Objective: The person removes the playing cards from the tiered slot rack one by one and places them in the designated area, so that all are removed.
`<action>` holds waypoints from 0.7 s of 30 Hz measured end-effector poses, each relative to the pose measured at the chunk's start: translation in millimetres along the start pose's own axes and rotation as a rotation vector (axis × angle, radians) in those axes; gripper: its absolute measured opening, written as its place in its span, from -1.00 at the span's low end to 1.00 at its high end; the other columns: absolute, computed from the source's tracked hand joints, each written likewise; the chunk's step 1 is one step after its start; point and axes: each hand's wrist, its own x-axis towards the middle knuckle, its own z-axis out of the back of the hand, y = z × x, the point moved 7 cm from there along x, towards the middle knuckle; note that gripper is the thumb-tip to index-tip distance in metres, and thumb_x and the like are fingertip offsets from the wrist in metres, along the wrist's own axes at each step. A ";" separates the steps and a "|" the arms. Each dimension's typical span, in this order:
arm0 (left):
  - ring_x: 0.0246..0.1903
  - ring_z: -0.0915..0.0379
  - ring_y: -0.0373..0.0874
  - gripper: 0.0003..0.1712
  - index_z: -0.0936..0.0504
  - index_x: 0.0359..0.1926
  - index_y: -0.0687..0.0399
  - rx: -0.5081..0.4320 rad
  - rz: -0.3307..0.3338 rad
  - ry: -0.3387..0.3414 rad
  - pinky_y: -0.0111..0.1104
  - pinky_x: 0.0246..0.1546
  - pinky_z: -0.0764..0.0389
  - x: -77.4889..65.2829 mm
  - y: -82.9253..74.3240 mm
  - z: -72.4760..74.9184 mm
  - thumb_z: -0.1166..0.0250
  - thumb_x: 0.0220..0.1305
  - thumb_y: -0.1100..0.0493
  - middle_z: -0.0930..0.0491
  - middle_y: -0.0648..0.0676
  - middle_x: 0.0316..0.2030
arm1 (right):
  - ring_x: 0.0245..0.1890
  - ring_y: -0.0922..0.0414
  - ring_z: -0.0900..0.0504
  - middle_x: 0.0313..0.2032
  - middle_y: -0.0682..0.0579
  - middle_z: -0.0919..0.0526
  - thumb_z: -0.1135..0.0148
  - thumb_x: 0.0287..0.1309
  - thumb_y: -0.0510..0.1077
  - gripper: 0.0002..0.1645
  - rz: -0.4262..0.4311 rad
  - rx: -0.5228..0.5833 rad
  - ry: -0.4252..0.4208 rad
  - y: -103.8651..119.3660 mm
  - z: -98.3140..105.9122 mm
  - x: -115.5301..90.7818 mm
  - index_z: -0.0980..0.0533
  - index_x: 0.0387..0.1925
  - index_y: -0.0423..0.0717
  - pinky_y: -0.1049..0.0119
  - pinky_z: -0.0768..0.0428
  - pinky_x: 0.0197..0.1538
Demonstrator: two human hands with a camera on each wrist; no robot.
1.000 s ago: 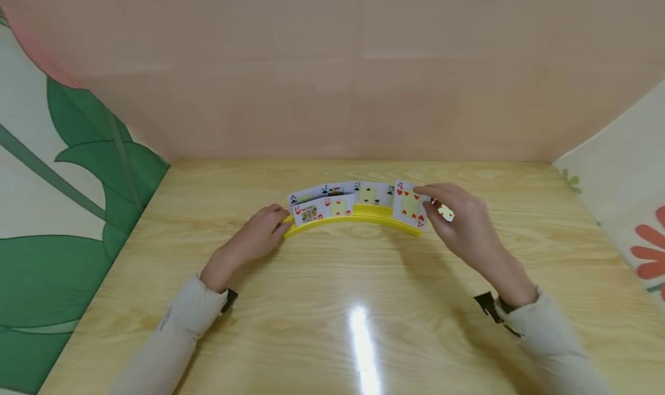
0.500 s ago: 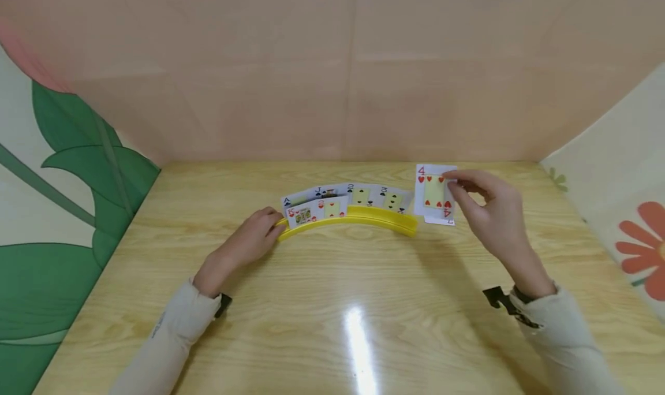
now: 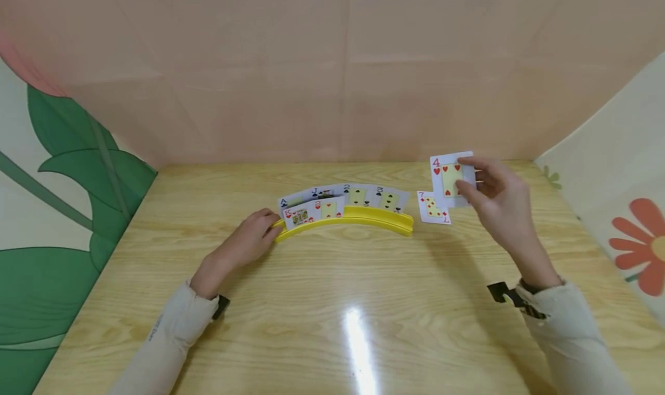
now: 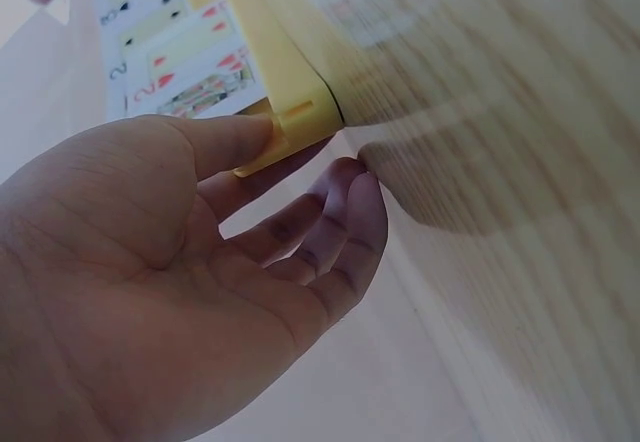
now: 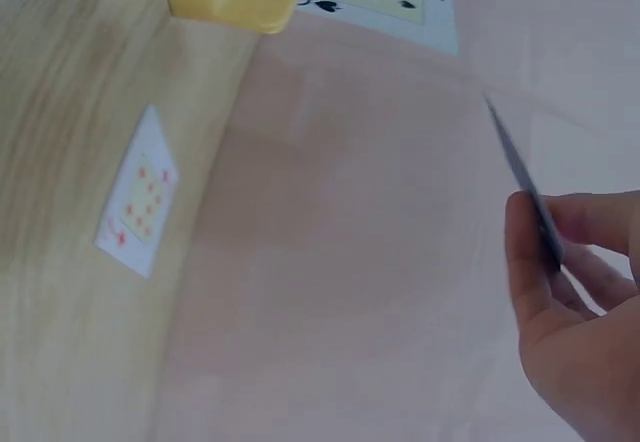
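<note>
My left hand [image 3: 251, 233] grips the left end of a curved yellow playing card holder [image 3: 378, 216], thumb on top in the left wrist view. Cards stand in it: a king of hearts [image 3: 299, 217] and another heart card [image 3: 329, 210] in front, several spade cards [image 3: 356, 196] behind. To the right of the holder, my right hand [image 3: 504, 204] pinches a four of hearts [image 3: 447, 181] upright in the air, face towards the head camera. In the right wrist view that card [image 5: 522, 167] appears edge-on. Partly behind it in the head view, a seven of diamonds [image 3: 430, 208] lies on the table.
The wooden table [image 3: 291, 302] meets a pinkish back wall [image 3: 332, 106] behind the holder. Side panels with a green leaf print [image 3: 67, 187] and a red flower print [image 3: 636, 245] flank it. A light reflection shines on the tabletop near the front.
My right hand has carried the four of hearts from in front of the holder's right end, up and to the right. The seven of diamonds has come into view. The left hand keeps its grip.
</note>
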 end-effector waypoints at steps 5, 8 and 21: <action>0.00 -0.50 0.04 -0.66 -0.59 0.09 0.34 -0.006 -0.006 -0.002 -0.09 0.02 -0.54 0.4 0.4 -0.8 -0.12 0.50 0.17 -0.56 0.23 0.02 | -0.30 0.31 -0.66 -0.22 0.06 -0.67 -0.31 0.15 -0.49 -0.61 -0.069 0.043 -0.012 -27.9 4.1 4.4 -0.55 0.04 -0.44 0.58 -0.58 -0.31; 0.00 -0.50 0.03 -0.66 -0.59 0.10 0.33 -0.010 -0.010 0.002 -0.09 0.02 -0.54 0.6 0.5 -1.6 -0.11 0.51 0.16 -0.56 0.22 0.03 | -0.34 0.32 -0.63 -0.26 0.07 -0.67 -0.27 0.21 -0.44 -0.65 -0.127 0.050 -0.035 -45.9 9.3 5.3 -0.55 0.04 -0.45 0.58 -0.56 -0.37; 0.00 -0.49 0.04 -0.66 -0.59 0.10 0.34 -0.007 -0.012 -0.006 -0.08 0.00 -0.53 0.1 -0.2 -0.3 -0.11 0.51 0.17 -0.56 0.22 0.04 | -0.12 0.28 -0.56 0.08 0.00 -0.57 -0.21 0.28 -0.39 -0.53 -0.390 0.109 -0.069 -98.6 21.4 2.3 -0.50 0.22 -0.30 0.60 -0.56 -0.25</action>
